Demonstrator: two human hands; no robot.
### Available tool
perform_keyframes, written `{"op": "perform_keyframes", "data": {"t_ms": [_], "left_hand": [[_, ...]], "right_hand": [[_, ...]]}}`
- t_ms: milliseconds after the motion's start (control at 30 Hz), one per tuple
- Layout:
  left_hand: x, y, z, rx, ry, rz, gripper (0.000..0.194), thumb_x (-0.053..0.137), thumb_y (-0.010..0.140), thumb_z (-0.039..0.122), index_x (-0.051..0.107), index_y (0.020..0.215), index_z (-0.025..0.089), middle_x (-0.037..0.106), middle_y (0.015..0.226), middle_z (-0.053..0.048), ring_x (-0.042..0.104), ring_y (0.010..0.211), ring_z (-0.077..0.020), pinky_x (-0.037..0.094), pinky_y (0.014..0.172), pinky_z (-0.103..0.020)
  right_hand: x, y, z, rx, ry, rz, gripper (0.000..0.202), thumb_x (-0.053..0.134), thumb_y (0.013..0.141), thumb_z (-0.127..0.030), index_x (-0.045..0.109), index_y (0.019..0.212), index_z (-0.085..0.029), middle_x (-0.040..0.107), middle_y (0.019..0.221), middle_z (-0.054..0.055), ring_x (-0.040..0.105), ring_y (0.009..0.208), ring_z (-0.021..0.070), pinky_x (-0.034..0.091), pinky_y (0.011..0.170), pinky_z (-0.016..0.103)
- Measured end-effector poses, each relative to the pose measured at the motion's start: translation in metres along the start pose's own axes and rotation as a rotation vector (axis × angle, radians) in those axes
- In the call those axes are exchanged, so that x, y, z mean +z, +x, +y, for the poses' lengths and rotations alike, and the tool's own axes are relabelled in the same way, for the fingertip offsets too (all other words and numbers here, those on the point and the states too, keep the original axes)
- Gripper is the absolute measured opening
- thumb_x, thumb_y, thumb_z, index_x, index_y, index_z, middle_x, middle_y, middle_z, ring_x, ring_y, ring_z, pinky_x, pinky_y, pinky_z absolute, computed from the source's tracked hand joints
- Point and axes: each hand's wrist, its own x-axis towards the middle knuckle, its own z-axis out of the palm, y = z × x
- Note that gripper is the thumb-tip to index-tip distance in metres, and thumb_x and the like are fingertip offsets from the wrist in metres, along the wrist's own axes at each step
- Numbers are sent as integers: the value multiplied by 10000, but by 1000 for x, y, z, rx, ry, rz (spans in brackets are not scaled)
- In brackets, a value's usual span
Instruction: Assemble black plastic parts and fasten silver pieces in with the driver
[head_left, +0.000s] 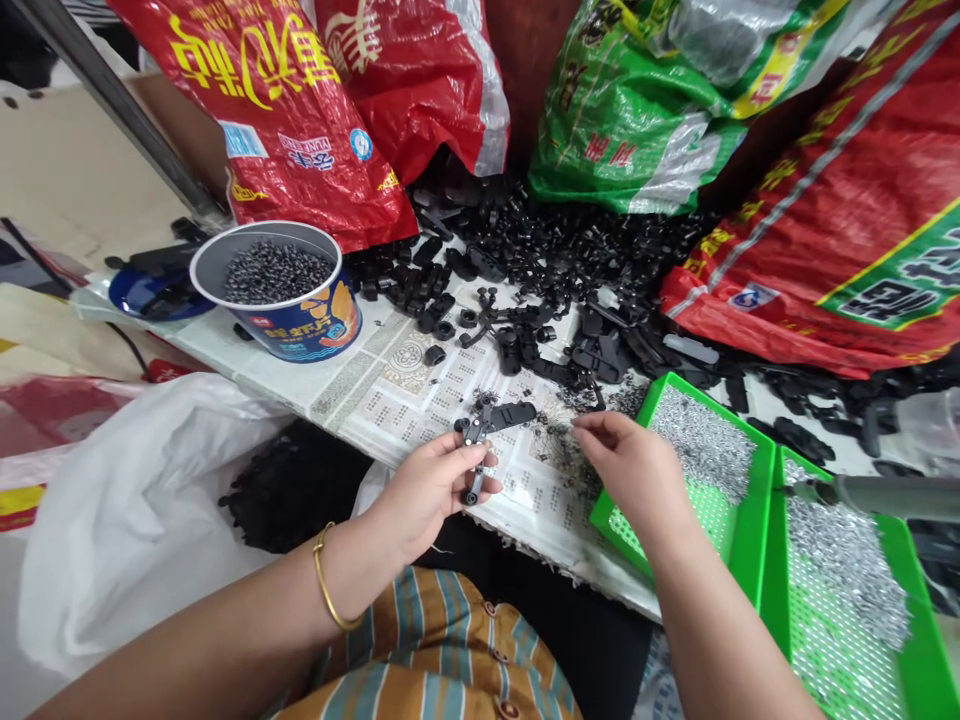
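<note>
My left hand [435, 478] is closed around a black plastic assembly [476, 435] with small round ends and a flat, paddle-like arm that sticks out to the right. Thumb and fingers grip it near its lower leg, just above the table's front edge. To the right, my right hand [630, 465] has its fingertips pinched together over a scatter of tiny dark bits [559, 440]. Whatever lies between those fingertips, if anything, is too small to tell. Just beside them is a green tray [763, 500] of small silvery metal pieces, partly covered by my right forearm.
Loose black plastic parts [525, 250] cover the back of the table. A round tub [300, 335] of small dark pieces stands left. Red sacks [300, 130] and a green sack [622, 140] line the back. A second green tray [915, 620] and a metal-tipped tool [862, 492] are right.
</note>
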Motion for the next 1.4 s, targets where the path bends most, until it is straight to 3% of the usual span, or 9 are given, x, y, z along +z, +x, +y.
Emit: {"op": "perform_keyframes", "data": {"t_ms": [133, 267, 400, 600, 733, 867, 1000, 1133, 1400], "left_hand": [[3, -2, 2, 5, -23, -4, 146, 577, 737, 217, 526, 859, 155, 569, 845, -12, 598, 653, -107, 424, 668, -275], [2, -3, 1, 7, -35, -30, 133, 572, 723, 192, 527, 841, 153, 569, 859, -20, 595, 667, -109, 433, 706, -301], [3, -2, -1, 2, -22, -22, 145, 582, 716, 187, 532, 847, 151, 580, 867, -28, 594, 659, -109, 431, 691, -292], [10, -4, -1, 39, 31, -91, 198, 620, 704, 197, 555, 885, 150, 593, 873, -29, 568, 687, -96, 408, 656, -248], [11, -4, -4, 148, 124, -68, 161, 614, 697, 182, 553, 843, 151, 584, 769, -5, 534, 640, -87, 403, 622, -236], [10, -3, -7, 233, 166, -44, 145, 601, 699, 180, 553, 833, 152, 586, 756, 1, 528, 609, -78, 417, 618, -231], [10, -5, -6, 149, 134, -59, 122, 593, 708, 196, 538, 810, 155, 571, 731, 4, 527, 590, -77, 425, 586, -224], [7, -7, -4, 53, 51, -88, 148, 557, 729, 206, 539, 872, 174, 569, 812, -10, 564, 651, -104, 476, 662, -300], [6, -5, -7, 118, 58, -70, 253, 597, 732, 234, 583, 977, 172, 586, 930, -37, 526, 807, -126, 458, 714, -283]], "right_hand": [[11, -19, -11, -168, -286, -90, 170, 515, 762, -254, 660, 843, -220, 657, 829, 47, 586, 642, 166, 405, 604, 294], [20, -23, -15, -231, -371, -88, 178, 477, 768, -195, 652, 801, -206, 645, 840, 57, 602, 694, 177, 401, 610, 285], [17, -28, -21, -123, -138, -65, 115, 527, 754, -258, 618, 807, -215, 666, 803, 29, 607, 672, 169, 421, 624, 287], [16, -42, -42, 26, 420, -259, 169, 586, 736, -366, 628, 786, -209, 687, 716, 21, 618, 650, 152, 461, 623, 271], [21, -44, -49, 127, 615, -361, 184, 640, 695, -358, 646, 753, -183, 703, 698, 45, 644, 692, 176, 484, 702, 307], [27, -46, -50, 216, 824, -344, 239, 697, 642, -370, 627, 756, -172, 690, 655, 40, 631, 653, 161, 480, 666, 291], [31, -50, -49, 232, 858, -316, 253, 670, 679, -408, 604, 688, -163, 651, 599, 21, 553, 568, 112, 439, 589, 246], [30, -52, -47, 286, 913, -352, 269, 672, 683, -412, 592, 683, -155, 592, 570, -13, 487, 524, 76, 399, 545, 214], [29, -49, -53, 339, 917, -383, 286, 700, 641, -413, 579, 630, -153, 519, 506, -38, 435, 480, 62, 368, 492, 200]]}}
